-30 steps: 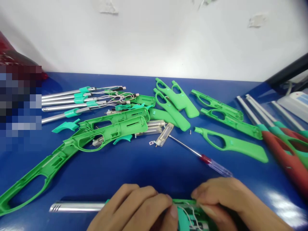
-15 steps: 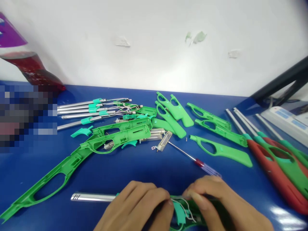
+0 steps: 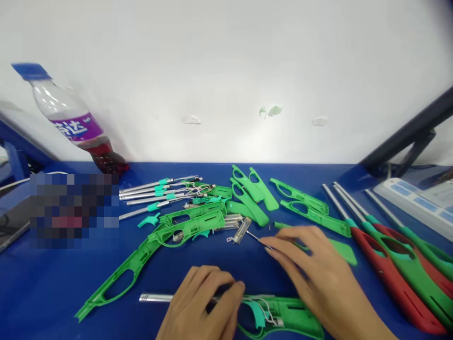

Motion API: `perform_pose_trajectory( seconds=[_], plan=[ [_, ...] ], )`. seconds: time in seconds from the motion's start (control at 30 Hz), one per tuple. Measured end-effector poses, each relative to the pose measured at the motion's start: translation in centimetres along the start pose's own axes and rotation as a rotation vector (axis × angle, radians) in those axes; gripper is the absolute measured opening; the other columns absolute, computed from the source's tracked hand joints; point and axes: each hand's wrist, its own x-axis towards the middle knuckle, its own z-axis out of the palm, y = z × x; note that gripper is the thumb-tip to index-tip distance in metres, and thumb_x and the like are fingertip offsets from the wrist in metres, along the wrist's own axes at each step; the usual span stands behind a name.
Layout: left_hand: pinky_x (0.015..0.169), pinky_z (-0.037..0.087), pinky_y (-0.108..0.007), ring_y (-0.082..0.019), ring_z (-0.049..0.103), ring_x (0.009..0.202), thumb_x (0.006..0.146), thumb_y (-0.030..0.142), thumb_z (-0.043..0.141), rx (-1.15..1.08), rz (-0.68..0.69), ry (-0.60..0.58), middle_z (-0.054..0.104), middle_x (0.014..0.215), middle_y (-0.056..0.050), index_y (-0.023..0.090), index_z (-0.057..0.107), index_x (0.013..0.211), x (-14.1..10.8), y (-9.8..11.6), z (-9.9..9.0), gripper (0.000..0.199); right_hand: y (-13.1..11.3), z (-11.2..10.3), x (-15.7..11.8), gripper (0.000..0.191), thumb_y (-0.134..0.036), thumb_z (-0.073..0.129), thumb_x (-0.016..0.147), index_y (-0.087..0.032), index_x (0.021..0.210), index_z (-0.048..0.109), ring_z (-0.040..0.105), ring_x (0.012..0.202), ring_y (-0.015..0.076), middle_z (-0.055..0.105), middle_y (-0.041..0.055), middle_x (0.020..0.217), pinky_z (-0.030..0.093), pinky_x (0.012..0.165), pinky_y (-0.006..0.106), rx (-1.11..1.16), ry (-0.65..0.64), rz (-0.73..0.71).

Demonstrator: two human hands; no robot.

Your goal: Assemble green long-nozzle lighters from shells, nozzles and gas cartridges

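Green casing [image 3: 295,312] is lying open on the near worktop [image 3: 53,288], my left hand [image 3: 205,302] grasping it; my right hand [image 3: 313,269] is covering most of the screwdriver [image 3: 253,235], grip impossible to tell.

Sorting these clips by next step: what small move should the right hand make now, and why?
Probably close the right hand on the screwdriver and lift it: that hand sits right at its metal shaft, while the left hand rests over one end of the open green shell.
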Motion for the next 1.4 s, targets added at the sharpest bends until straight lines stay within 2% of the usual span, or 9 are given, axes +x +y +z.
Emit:
perform_pose_trajectory(
  seconds=[0.1,0.27,0.5,0.63,0.8,0.9,1.0,1.17,1.4],
  plan=[
    [0.082,0.062,-0.036,-0.022,0.073,0.095,0.105,0.011,0.050,0.097,-0.041,-0.100,0.075,0.110,-0.006,0.023,0.066,0.132,1.0,-1.1,-0.5,0.033,0.7,0.9,2.2,0.043,-0.005,0.056,0.100,-0.030,0.134,0.065,0.062,0.091,0.0224,0.066,0.0060,0.110,0.052,0.082,0.040,-0.093,-0.177,-0.136],
    [0.075,0.065,-0.035,-0.025,0.079,0.091,0.103,0.006,0.048,0.236,-0.199,-0.282,0.077,0.108,-0.008,0.021,0.071,0.129,4.6,-2.1,-0.5,0.038,0.9,2.2,5.2,0.034,-0.001,0.060,0.095,-0.028,0.114,0.068,0.060,0.086,0.0195,0.063,0.0023,0.099,0.049,0.078,0.034,-0.130,-0.208,-0.268],
    [0.085,0.065,-0.039,-0.020,0.073,0.098,0.104,0.032,0.069,0.300,-0.349,-0.568,0.072,0.117,-0.007,0.016,0.068,0.124,7.7,-2.2,0.4,0.025,1.1,3.7,6.0,0.009,-0.018,0.072,0.099,-0.021,0.107,0.068,0.068,0.092,0.0183,0.069,0.0022,0.103,0.059,0.082,0.036,-0.210,-0.196,-0.336],
    [0.089,0.064,-0.043,-0.023,0.072,0.106,0.104,0.040,0.070,0.311,-0.378,-0.630,0.069,0.126,-0.009,0.017,0.066,0.130,7.7,-2.9,1.1,0.035,1.1,5.4,5.7,0.026,-0.036,0.070,0.103,-0.018,0.122,0.069,0.072,0.098,0.0184,0.072,0.0063,0.119,0.064,0.084,0.038,-0.245,-0.179,-0.357],
    [0.085,0.064,-0.040,-0.021,0.072,0.101,0.103,0.038,0.071,0.343,-0.406,-0.592,0.070,0.124,-0.008,0.017,0.066,0.128,6.3,-2.9,1.8,0.033,1.0,5.0,6.0,0.014,-0.026,0.070,0.102,-0.016,0.112,0.069,0.071,0.091,0.0179,0.073,0.0050,0.108,0.062,0.081,0.036,-0.230,-0.121,-0.349],
    [0.076,0.063,-0.032,-0.019,0.075,0.094,0.105,0.016,0.061,0.332,-0.388,-0.541,0.070,0.125,-0.010,0.016,0.068,0.123,5.5,-2.6,1.8,0.019,1.2,3.1,6.5,0.013,-0.011,0.063,0.101,-0.018,0.111,0.067,0.070,0.095,0.0224,0.074,0.0084,0.113,0.058,0.083,0.039,-0.167,-0.070,-0.292],
    [0.065,0.056,-0.027,-0.021,0.078,0.082,0.099,-0.002,0.043,0.282,-0.353,-0.490,0.071,0.124,-0.015,0.015,0.070,0.111,5.3,-2.4,1.4,0.034,1.4,1.6,7.2,0.016,-0.014,0.058,0.105,-0.021,0.118,0.062,0.069,0.098,0.0234,0.074,0.0068,0.116,0.054,0.088,0.041,-0.067,-0.041,-0.222],
    [0.067,0.055,-0.028,-0.021,0.077,0.078,0.103,0.008,0.037,0.093,-0.309,-0.371,0.075,0.096,-0.008,0.020,0.069,0.101,6.6,-2.9,-0.4,0.034,0.9,0.8,8.8,0.009,-0.017,0.056,0.108,-0.024,0.113,0.059,0.067,0.092,0.0201,0.076,0.0023,0.105,0.051,0.088,0.038,0.068,-0.007,-0.118],
    [0.075,0.056,-0.033,-0.021,0.073,0.080,0.104,0.023,0.043,-0.174,-0.367,-0.137,0.078,0.094,-0.006,0.022,0.072,0.103,10.5,-4.2,-2.8,0.029,0.4,1.6,10.0,0.016,-0.025,0.058,0.109,-0.025,0.125,0.062,0.068,0.096,0.0223,0.077,0.0027,0.104,0.051,0.092,0.041,0.131,0.058,-0.061]
  ],
)
